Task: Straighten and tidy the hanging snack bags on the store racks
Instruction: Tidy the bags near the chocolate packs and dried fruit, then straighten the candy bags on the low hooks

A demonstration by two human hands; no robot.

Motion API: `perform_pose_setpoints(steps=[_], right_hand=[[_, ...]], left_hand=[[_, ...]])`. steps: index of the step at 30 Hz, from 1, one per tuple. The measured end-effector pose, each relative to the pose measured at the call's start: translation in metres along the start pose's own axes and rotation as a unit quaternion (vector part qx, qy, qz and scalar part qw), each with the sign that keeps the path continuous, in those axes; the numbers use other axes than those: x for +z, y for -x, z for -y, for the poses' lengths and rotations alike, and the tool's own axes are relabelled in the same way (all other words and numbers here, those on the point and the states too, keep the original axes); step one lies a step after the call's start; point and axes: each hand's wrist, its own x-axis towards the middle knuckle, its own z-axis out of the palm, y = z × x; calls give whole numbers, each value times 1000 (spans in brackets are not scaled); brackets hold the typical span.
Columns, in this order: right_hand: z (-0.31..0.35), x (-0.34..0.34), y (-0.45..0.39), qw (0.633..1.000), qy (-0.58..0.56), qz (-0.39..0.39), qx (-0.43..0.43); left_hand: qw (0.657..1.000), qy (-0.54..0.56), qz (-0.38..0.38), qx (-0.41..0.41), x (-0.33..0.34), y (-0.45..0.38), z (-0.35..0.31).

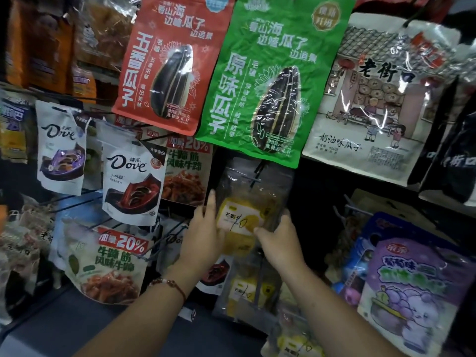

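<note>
A clear bag of dried mango [247,199] with a yellow label hangs on a rack hook just below the green sunflower-seed bag [270,81]. My left hand [206,228] lies along the mango bag's left edge with its fingers extended upward. My right hand [279,240] grips the bag's lower right part, thumb on the front. A second mango bag [244,289] hangs below, partly hidden by my arms.
A red seed bag [170,63] and a cream seed bag [378,99] hang in the top row. White Dove pouches [131,176] and beef-tendon bags [108,264] fill the left racks. A purple grape-snack bag [412,292] hangs low right. Bare black hooks [345,204] stick out.
</note>
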Motion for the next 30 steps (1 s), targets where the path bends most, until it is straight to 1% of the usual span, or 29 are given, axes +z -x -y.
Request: perform_pose_setpoints(steps=[2,5,9,12,15,18,20,23,26,28,30], right_hand=[[-4,-2,13,996,70,26,-48],[-2,-13,35,974,186,82,-96],[-4,-43,61,933,306,132,-139],[-12,-74,80,905,368,151,-151],[-23,-109,101,891,398,152,-158],[-38,-149,122,893,402,139,-146],[-48,-178,134,904,388,125,-131],[-71,-219,146,918,369,93,-108],[-100,-252,147,911,399,43,-99],[-115,-267,145,916,395,28,-63],[-126,-276,140,931,364,10,-31]], left_hand=[[999,-37,6,1,-5,7,-2],[991,-133,20,12,-21,20,-12],[961,-265,71,49,-43,46,-45],[943,-308,96,77,-54,69,-80],[929,-327,120,127,-51,94,-117],[913,-337,161,164,-37,116,-155],[903,-341,187,182,-25,127,-177],[895,-340,205,205,-2,138,-204],[886,-343,219,223,25,144,-226],[883,-344,225,226,42,144,-239],[885,-338,242,209,57,144,-249]])
